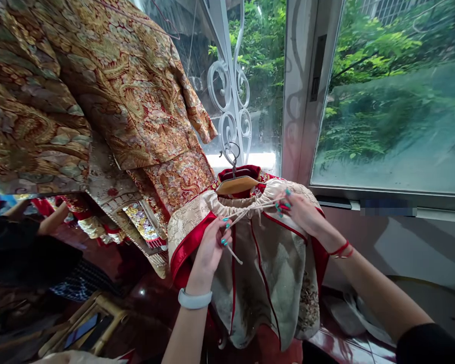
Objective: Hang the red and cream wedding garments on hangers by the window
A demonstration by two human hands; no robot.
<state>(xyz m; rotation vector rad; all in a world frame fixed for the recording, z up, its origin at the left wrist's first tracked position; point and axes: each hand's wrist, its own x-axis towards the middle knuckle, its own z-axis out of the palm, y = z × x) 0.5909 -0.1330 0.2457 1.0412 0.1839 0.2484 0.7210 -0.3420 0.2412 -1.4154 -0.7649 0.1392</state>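
A cream garment with red trim (263,273) hangs in front of me on a hanger (238,185), its neckline gathered by a white drawstring (246,211). My left hand (214,242) pinches one part of the cord at the left of the neckline, and a loose end dangles below its fingers. At the right side of the neckline, my right hand (298,210) is closed on another part of the cord. Between the two hands the cord runs crossed and fairly taut. Just behind the hanger shows a red collar (246,172).
Embroidered gold and red jackets (136,91) hang at the left. White scrolled ironwork (231,91) stands before the window (394,116). A bamboo stool (109,313) holding flat dark items is at lower left, near a person in dark clothes (26,258). A pale bundle (345,313) lies low right.
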